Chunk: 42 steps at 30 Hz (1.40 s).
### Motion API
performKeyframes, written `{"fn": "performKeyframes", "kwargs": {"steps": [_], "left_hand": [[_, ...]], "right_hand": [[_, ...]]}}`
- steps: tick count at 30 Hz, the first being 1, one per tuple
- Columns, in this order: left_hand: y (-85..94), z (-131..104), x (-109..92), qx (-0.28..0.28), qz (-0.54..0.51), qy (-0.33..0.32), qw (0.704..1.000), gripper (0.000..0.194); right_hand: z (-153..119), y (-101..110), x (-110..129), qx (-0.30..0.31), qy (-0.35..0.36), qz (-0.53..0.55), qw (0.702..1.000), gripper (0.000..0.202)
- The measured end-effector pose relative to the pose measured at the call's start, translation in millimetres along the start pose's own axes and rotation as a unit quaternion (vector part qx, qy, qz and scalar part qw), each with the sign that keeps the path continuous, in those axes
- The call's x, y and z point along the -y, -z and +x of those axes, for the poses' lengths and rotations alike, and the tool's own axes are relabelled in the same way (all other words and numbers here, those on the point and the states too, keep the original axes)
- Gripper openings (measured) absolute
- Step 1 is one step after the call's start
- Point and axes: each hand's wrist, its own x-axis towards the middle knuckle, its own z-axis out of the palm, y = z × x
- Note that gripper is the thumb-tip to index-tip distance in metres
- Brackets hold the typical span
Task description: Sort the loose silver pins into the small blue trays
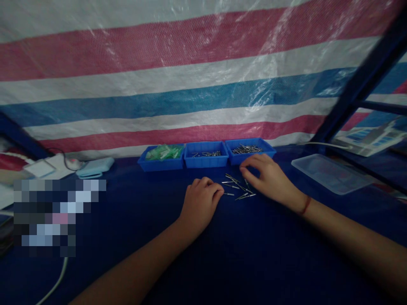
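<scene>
My left hand [202, 201] is closed, thumb against the curled fingers, with a thin silvery blind rivet [229, 194] sticking out to the right of its fingertips. Just right of it lies a small loose pile of blind rivets [243, 187] on the dark blue table [222, 254]. Above the right side of that pile, my right hand [269, 176] curves with thumb and index tips close together; anything between them is too small to make out. Behind the hands, a blue bin [233, 158] holds many similar rivets, and the middle blue bin [206, 162] holds more small metal pieces.
The left blue bin [160, 165] contains green plastic packets [165, 151]. At right lies a clear plastic lid or tray [330, 173]. A light blue case [95, 167], a white cable [60, 275] and a blurred-out patch are at left. Striped sheeting [190, 93] hangs behind.
</scene>
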Motion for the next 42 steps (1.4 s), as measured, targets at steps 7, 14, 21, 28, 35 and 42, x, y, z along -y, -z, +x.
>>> {"fn": "performKeyframes", "kwargs": {"steps": [7, 14, 21, 28, 35, 42], "left_hand": [[-3.0, -2, -1, -0.016, -0.014, -0.002, 1.0, 0.021], [2.4, -2, 0, -0.08, -0.234, -0.01, 0.969, 0.01], [4.7, -3, 1, -0.062, -0.352, 0.035, 0.933, 0.019], [7.2, -4, 2, -0.068, -0.355, 0.012, 0.932, 0.01], [6.1, -3, 2, -0.071, -0.354, 0.005, 0.933, 0.011], [5.2, -4, 2, -0.073, -0.371, 0.024, 0.925, 0.011]], "right_hand": [[-16, -5, 35, 0.156, 0.081, 0.023, 0.984, 0.019], [-20, -4, 43, 0.11, 0.044, 0.083, 0.989, 0.021], [-19, -1, 53, 0.083, 0.016, 0.146, 0.986, 0.023], [-20, 1, 55, 0.084, 0.026, 0.16, 0.983, 0.018], [-19, 1, 57, 0.056, 0.012, 0.182, 0.982, 0.02], [-21, -3, 56, 0.055, -0.008, 0.19, 0.98, 0.017]]}}
